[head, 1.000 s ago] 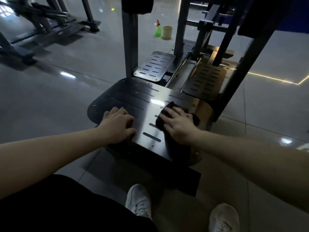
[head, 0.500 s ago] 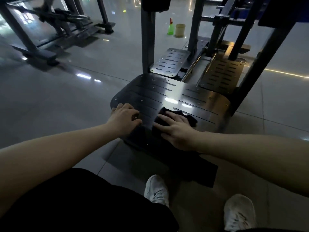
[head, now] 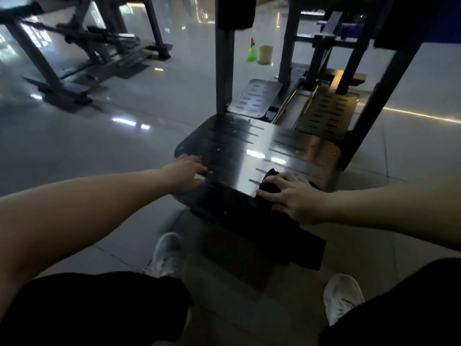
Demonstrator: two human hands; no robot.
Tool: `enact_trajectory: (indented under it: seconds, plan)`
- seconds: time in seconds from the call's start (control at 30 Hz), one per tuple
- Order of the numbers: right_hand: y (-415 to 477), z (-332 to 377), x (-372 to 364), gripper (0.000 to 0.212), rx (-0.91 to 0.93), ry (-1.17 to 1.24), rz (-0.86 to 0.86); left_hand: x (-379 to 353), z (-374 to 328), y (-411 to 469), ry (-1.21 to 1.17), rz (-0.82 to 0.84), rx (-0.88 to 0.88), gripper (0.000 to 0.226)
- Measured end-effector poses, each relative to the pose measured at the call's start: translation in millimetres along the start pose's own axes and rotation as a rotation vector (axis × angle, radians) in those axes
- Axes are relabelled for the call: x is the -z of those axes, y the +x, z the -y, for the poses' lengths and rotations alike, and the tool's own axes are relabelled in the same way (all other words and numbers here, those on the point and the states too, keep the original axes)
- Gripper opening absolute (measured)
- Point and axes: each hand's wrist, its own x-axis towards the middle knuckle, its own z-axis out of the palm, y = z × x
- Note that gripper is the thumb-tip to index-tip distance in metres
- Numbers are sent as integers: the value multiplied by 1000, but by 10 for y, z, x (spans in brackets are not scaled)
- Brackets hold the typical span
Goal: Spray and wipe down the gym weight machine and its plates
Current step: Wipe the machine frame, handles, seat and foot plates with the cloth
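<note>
Wiping step. R hand (head: 296, 196) is spread flat, pressing the cloth (head: 270, 186) onto the machine's foot plate (head: 249, 143). L hand (head: 185, 174) rests on the plate's edge; grip too blurred to tell. Next, prob.: sweep cloth toward L hand w/ steady pressure. Spray bottle (head: 252, 52) sits far beyond both hands.

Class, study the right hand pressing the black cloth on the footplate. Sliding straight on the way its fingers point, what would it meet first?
Its fingers point left across the footplate. The right hand on the cloth would cross bare metal, then probably meet the left hand.
</note>
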Motion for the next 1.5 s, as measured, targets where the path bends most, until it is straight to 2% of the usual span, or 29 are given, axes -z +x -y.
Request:
enact_trajectory:
  seconds: [0.13, 0.3, 0.43, 0.57, 0.67, 0.77, 0.87, 0.97, 1.07, 1.13, 1.3, 1.37, 1.5]
  plan:
    - [442, 356, 7, 56, -38, 138, -108, -119, 204, 25, -105, -124, -70, 37]
    - [1349, 872, 196, 56, -68, 170, -153, -178, 499, 80, -158, -247, -91, 25]
    - [1407, 897, 193, 55, -59, 170, -170, -179, 593, 201, -197, -300, -91, 18]
    - [762, 520, -17, 56, -6, 199, -162, -86, 604, 340, -153, -225, -121, 20]
    - [170, 182, -152, 57, -43, 226, -95, -9, 662, 437, -85, -177, -134, 32]
    - [-97, 146, -208, 55, -102, 250, -72, 19, 751, 507, -109, -132, -137, 37]
    - [133, 387, -129, 54, -177, 298, -85, 7, 858, 581, -173, -132, -165, 32]
    - [657, 753, 19, 62, -220, 307, -156, 25, 944, 661, -179, -112, -194, 34]
    - [1328, 1119, 151, 53, -255, 309, -234, 117, 1009, 775, -111, -69, -199, 43]
    - [1704, 1301, 268, 50, -267, 298, -225, 185, 1046, 842, -113, -45, -182, 40]
    - [1737, 1345, 342, 51, -294, 250, -185, 240, 1120, 932, -116, 2, -195, 42]
    - [1513, 1233, 284, 51, -390, 254, -158, 244, 1142, 954, -109, 11, -218, 44]
    - [1009, 871, 196, 50, -773, 272, -39, 203, 1190, 964, -116, -3, -265, 46]
